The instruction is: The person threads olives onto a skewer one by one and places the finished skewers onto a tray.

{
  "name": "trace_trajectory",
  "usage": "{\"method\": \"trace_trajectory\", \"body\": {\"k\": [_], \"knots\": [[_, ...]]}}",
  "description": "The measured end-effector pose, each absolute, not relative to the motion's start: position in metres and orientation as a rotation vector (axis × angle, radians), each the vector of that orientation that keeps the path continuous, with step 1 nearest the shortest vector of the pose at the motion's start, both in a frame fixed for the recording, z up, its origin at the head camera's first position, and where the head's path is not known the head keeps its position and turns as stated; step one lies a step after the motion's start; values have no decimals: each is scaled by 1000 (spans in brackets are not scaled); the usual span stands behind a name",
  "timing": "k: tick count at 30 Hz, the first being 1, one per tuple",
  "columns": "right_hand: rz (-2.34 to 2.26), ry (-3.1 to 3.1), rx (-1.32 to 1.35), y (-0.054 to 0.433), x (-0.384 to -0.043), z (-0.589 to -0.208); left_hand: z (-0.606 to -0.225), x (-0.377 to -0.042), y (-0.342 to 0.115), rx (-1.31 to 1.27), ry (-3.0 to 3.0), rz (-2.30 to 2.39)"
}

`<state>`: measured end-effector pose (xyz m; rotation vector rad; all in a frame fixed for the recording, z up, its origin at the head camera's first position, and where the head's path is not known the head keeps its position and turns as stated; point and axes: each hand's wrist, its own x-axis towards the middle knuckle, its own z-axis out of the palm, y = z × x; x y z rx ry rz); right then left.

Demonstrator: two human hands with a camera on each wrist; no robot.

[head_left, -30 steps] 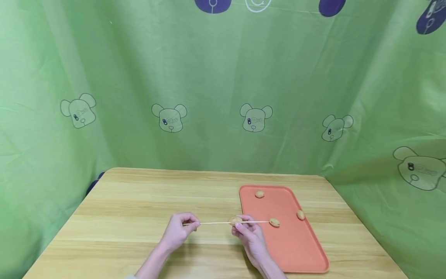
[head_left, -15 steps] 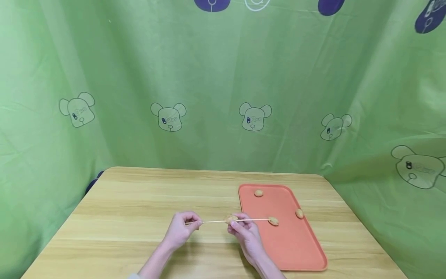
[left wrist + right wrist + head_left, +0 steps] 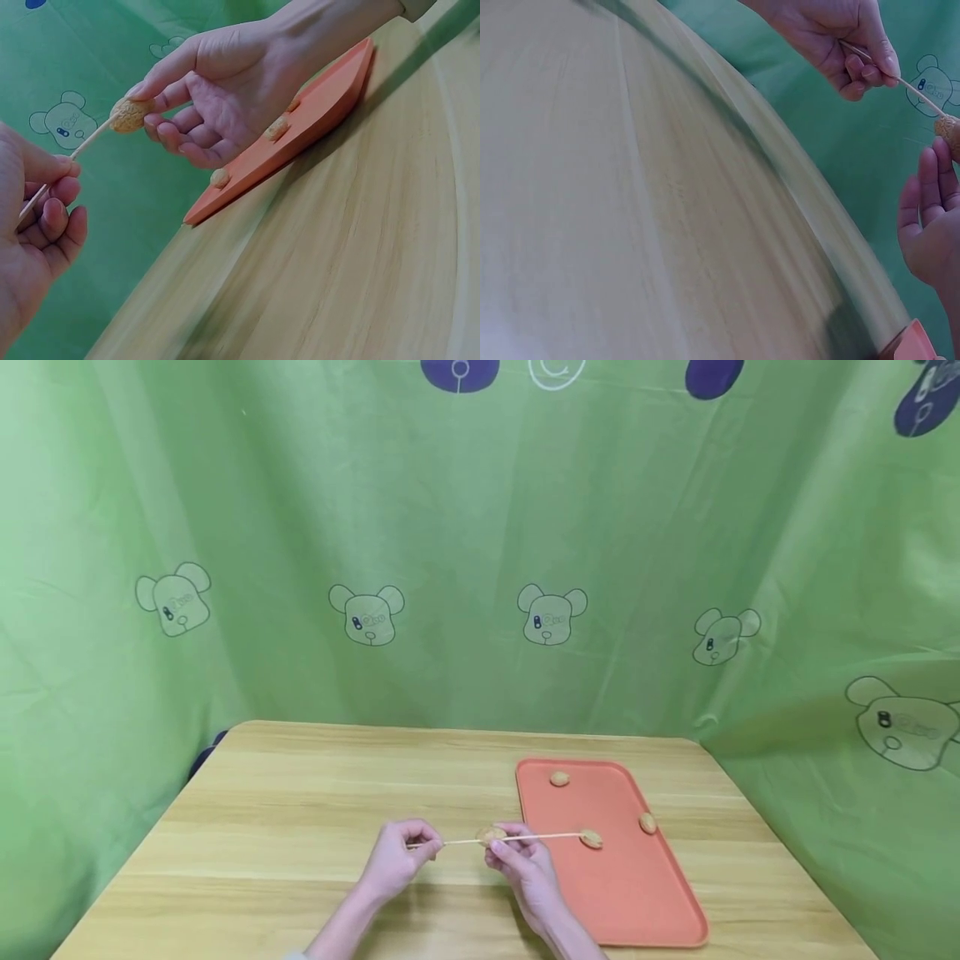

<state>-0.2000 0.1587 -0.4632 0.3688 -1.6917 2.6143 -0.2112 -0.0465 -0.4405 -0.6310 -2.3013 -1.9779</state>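
A thin wooden skewer point(image 3: 461, 842) runs roughly level between my hands. My left hand point(image 3: 401, 860) pinches its left part between thumb and fingers. On the skewer sits a tan, wrinkled, walnut-like ball point(image 3: 132, 115), which my right hand point(image 3: 525, 868) pinches by thumb and fingertips; its other fingers are loosely bent in the left wrist view. Past the right hand, the skewer's far end reaches over the orange tray point(image 3: 630, 902). There its tip overlaps another tan ball point(image 3: 592, 839) in the head view; whether they touch, I cannot tell.
Two more tan balls lie on the tray, one near its back point(image 3: 559, 778) and one at its right rim point(image 3: 648, 822). The tray stands on the right half of a wooden table point(image 3: 300, 793). A green curtain point(image 3: 450, 527) surrounds the table.
The right hand has shifted slightly left with the ball, and the left hand slightly right. Less skewer shows between them now. Tray and loose balls stay put.
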Motion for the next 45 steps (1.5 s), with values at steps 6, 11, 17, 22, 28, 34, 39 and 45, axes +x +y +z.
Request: {"method": "trace_trajectory", "body": {"k": [6, 11, 17, 22, 28, 34, 39, 45], "knots": [[2605, -1699, 353, 156, -200, -464, -436, -207, -45, -577, -2340, -1985], [2598, -1709, 316, 153, -199, -464, -422, -198, -44, -587, -2340, -1978], [2596, -1726, 274, 149, -198, -465, -420, -196, -44, -588, -2330, -1988], [2596, -1733, 285, 146, -198, -466, -422, -198, -43, -587, -2339, -1978], [2593, -1758, 272, 146, -198, -466, -423, -198, -42, -612, -2342, -1969], [2587, -1797, 254, 145, -198, -467, -427, -199, -43, -624, -2358, -1956], [2578, -1822, 242, 146, -199, -467, -424, -197, -46, -662, -2388, -1909], [2597, -1869, 240, 148, -199, -467, -437, -206, -50, -669, -2447, -1851]]}}
